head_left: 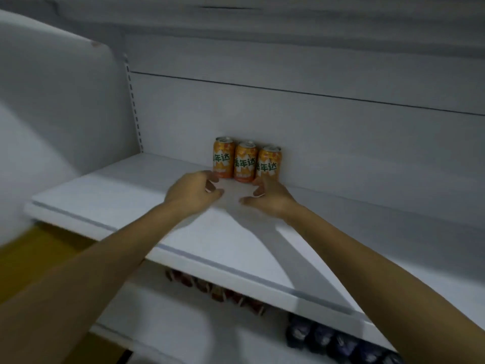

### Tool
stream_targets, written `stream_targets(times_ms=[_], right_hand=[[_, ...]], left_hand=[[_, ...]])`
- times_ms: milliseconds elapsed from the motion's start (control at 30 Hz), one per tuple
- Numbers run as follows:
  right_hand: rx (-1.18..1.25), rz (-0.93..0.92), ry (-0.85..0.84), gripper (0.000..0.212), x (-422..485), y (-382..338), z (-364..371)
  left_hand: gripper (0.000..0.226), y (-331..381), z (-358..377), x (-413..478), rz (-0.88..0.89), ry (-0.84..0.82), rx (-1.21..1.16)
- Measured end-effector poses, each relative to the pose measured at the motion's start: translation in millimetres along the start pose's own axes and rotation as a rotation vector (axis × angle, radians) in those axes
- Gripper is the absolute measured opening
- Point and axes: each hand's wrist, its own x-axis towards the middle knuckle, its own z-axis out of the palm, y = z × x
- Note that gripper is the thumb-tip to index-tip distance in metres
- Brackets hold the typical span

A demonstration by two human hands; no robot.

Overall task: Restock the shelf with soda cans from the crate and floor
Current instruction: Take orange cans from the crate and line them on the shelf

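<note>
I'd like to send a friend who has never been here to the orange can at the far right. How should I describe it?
Find the wide white shelf. Three orange cans stand upright, side by side, against its back wall. Yours is the right can: it alone has a neighbour only on its left and bare shelf on its right.

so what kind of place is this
Likely a shop: a white shelf with a slotted upright, three orange cans lined up against its back panel, and more cans in rows below it.
</note>
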Motion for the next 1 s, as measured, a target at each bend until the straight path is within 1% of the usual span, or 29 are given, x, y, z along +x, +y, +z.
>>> stream_targets(times_ms=[100,233,367,467,567,667,733,867,967,1000], right_hand=[[-0.032,-0.156,-0.083,0.063,-36,-26,15],[-0.096,-0.374,-0.23,0.064,-90,-64,58],[-0.194,-0.547,-0.416,0.066,-147,-94,116],[-0.285,-0.631,-0.566,0.071,-186,-99,159],[-0.343,-0.641,-0.692,0.07,-221,-89,203],[-0.377,-0.641,-0.798,0.066,-251,-62,244],[-0.426,-0.6,-0.875,0.065,-266,-39,272],[-0.57,-0.524,-0.987,0.068,-287,6,320],[-0.632,-0.452,-1.095,0.079,-301,37,351],[-0.634,-0.429,-1.129,0.078,-305,44,360]], left_hand=[[0.038,-13,-33,-65,-0.108,0.068,0.104],[0.039,-32,-55,-166,-0.24,0.128,0.297],[0.046,-52,-65,-265,-0.425,0.067,0.495],[0.049,-74,-62,-338,-0.599,-0.02,0.533],[0.052,-100,-43,-411,-0.738,-0.099,0.505],[0.056,-126,-7,-476,-0.844,-0.194,0.456],[0.058,-141,19,-512,-0.928,-0.247,0.39],[0.063,-162,67,-572,-1.062,-0.281,0.274],[0.057,-183,97,-607,-1.129,-0.342,0.147],[0.056,-192,104,-615,-1.161,-0.371,0.107]])
